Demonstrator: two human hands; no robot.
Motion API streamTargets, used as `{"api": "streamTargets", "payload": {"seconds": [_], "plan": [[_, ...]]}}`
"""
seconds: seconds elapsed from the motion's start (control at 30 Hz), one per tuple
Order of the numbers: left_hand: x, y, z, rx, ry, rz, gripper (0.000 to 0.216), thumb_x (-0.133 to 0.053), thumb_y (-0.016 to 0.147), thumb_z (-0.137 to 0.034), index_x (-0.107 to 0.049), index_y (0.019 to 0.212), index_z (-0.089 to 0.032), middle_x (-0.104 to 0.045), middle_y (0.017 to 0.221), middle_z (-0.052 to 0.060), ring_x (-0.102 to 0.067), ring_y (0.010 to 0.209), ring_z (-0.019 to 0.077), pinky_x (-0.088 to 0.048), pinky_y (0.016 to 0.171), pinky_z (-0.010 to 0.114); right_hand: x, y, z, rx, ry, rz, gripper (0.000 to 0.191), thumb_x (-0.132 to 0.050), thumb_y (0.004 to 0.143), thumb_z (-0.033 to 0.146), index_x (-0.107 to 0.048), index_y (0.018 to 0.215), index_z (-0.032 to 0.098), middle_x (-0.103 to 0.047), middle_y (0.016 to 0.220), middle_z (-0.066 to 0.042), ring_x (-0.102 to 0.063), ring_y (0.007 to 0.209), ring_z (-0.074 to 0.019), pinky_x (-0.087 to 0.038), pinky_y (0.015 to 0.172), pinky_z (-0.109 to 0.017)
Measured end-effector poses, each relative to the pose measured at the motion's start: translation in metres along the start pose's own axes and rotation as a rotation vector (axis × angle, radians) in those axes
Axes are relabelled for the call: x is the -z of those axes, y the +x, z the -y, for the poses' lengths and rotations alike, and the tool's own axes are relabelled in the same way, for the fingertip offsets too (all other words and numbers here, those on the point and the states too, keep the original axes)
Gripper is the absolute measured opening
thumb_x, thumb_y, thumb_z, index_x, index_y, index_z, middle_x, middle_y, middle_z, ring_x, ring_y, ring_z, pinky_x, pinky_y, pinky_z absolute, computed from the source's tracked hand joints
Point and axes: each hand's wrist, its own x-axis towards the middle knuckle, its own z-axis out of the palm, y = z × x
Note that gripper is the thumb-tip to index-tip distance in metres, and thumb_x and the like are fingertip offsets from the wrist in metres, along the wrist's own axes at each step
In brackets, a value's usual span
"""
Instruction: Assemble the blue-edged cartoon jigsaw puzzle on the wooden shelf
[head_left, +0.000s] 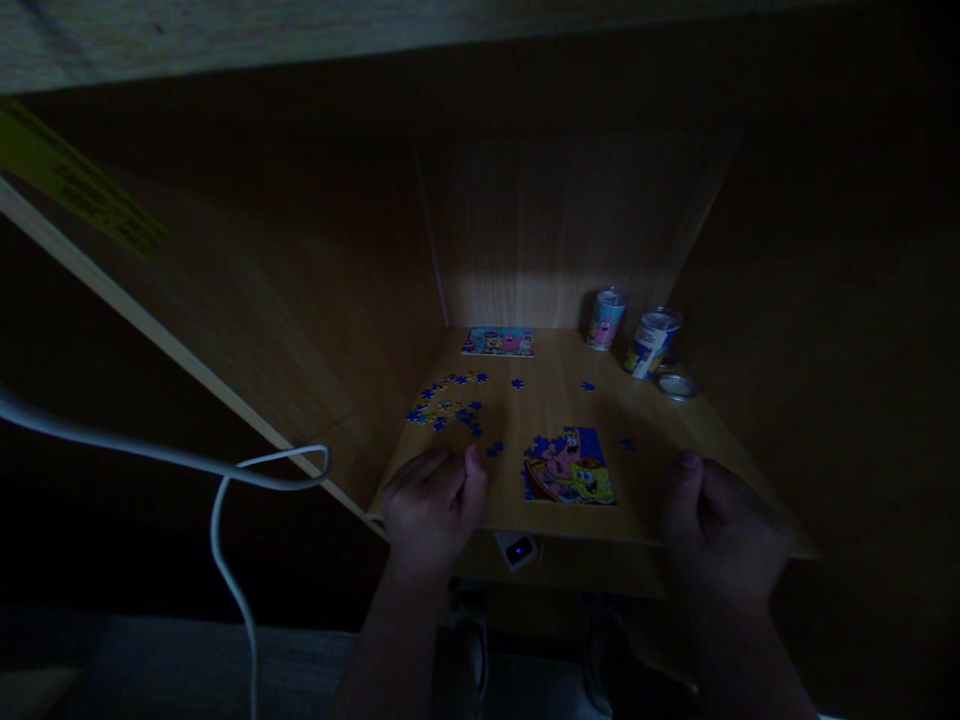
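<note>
A partly joined jigsaw puzzle with a yellow and a pink cartoon figure lies near the front of the wooden shelf. To its left, my left hand is curled into a fist over the shelf's front edge, thumb on top. My right hand is likewise closed, to the right of the puzzle and in dim light. Nothing shows in either fist. Loose puzzle pieces are scattered beyond my left hand. A few single pieces lie apart, one of them a blue piece between the puzzle and my right hand.
A picture card lies at the back left. Two printed cans, one pink and blue and one with a white label, stand at the back right beside a round metal lid. A white cable hangs at left; wooden walls enclose the shelf.
</note>
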Motion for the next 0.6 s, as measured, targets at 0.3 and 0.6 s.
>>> {"api": "streamTargets", "payload": {"seconds": [0.3,0.6], "plan": [[-0.006,0.006,-0.001,0.161,0.140,0.127,0.042,-0.061,0.110,-0.030,-0.059,0.069,-0.023,-0.064,0.065,0.001,-0.059,0.059,0.0172,-0.036,0.057,0.032,0.000,-0.002,-0.001,-0.014,-0.007,0.000,0.046,-0.055,0.111,0.033,-0.051,0.066,0.021,-0.050,0.060,0.002,-0.046,0.054,-0.0118,-0.030,0.058,-0.030],[-0.010,0.008,0.002,0.250,0.184,0.186,0.018,-0.063,0.107,-0.029,-0.072,0.093,-0.023,-0.076,0.089,0.009,-0.072,0.083,0.0279,-0.049,0.069,0.037,0.001,0.002,0.001,0.033,0.009,-0.014,0.046,-0.055,0.111,0.028,-0.049,0.066,0.021,-0.049,0.060,0.002,-0.047,0.054,-0.0112,-0.030,0.058,-0.030]]}}
